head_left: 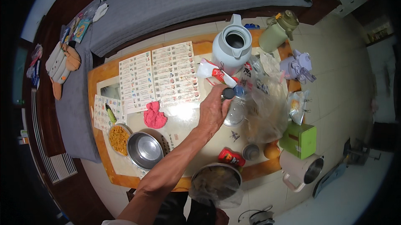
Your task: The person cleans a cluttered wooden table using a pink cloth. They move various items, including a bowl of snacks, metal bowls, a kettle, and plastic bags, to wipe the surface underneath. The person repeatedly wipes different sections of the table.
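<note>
My left hand (213, 107) reaches over the middle of the table, its fingers closed around a small item with a round black cap (228, 93). Most of that item is hidden in the grip. Just past my thumb is a round clear container (235, 115), beside a bulky translucent plastic bag (266, 118). A white-and-red packet (216, 71) lies beyond my fingers, in front of a pale blue vacuum jug (232, 47) with its mouth uncovered. My right hand (222, 217) is low at the bottom edge, dim and partly hidden; its fingers cannot be made out.
A plastic-lined metal bowl (216, 182) is at the near edge by a red bottle (231, 157). Left are a steel bowl (145, 150), a bowl of orange-yellow food (119, 139), a pink cloth (154, 115) and printed sheets (175, 74). A green box (298, 140) and beige pitcher (297, 168) stand right.
</note>
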`<state>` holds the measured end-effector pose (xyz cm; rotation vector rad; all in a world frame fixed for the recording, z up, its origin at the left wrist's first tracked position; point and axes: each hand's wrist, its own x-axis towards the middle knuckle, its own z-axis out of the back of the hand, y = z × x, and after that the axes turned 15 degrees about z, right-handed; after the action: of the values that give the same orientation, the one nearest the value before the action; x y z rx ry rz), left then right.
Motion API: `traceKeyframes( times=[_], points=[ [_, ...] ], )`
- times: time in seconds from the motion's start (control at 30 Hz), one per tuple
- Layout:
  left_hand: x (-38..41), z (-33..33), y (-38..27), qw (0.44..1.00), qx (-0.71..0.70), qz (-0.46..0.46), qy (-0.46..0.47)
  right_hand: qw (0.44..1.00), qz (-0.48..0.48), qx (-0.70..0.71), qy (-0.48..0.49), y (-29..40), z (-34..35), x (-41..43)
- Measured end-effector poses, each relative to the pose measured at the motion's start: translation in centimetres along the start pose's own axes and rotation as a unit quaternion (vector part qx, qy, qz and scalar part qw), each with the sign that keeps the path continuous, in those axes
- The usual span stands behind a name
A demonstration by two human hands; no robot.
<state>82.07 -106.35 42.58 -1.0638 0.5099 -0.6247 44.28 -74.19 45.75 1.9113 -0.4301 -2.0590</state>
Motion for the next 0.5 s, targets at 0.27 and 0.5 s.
traceKeyframes(
  times=[0.27, 0.5],
  points=[
    [0.7, 1.0, 1.4, 1.0, 0.015, 0.009, -0.012, 0.999, -0.012, -0.029, -0.018, 0.3, -0.6, 0.4],
    [-3.4, 5.9, 7.7, 0.984, 0.162, 0.001, -0.073, 1.0, -0.016, -0.004, 0.008, -0.2, 0.2, 0.9]
  ],
)
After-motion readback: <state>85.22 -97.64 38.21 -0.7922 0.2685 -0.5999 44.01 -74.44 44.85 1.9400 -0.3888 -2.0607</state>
